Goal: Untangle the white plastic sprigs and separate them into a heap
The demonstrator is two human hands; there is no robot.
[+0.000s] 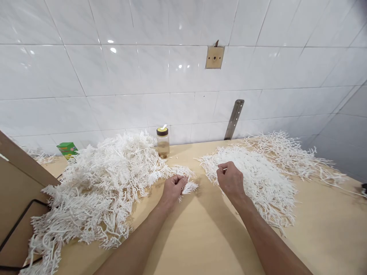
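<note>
Tabletop (195, 233), one jar (163, 148); two hands (172, 188) (231, 179), many white strands (109, 175)

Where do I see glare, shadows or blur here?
Head view: bright glare spots on the tiled wall; soft shadows on the tabletop between the two arms, same view; a dark blurred patch in the head view's top right corner.

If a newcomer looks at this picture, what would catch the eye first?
Most likely the big tangled heap of white strands on the left of the table, with a flatter white pile on the right. Between them, the left hand pinches a small white tuft, while the right hand is at the flatter pile's left edge. Behind, a clear jar stands near the tiled wall.
</note>
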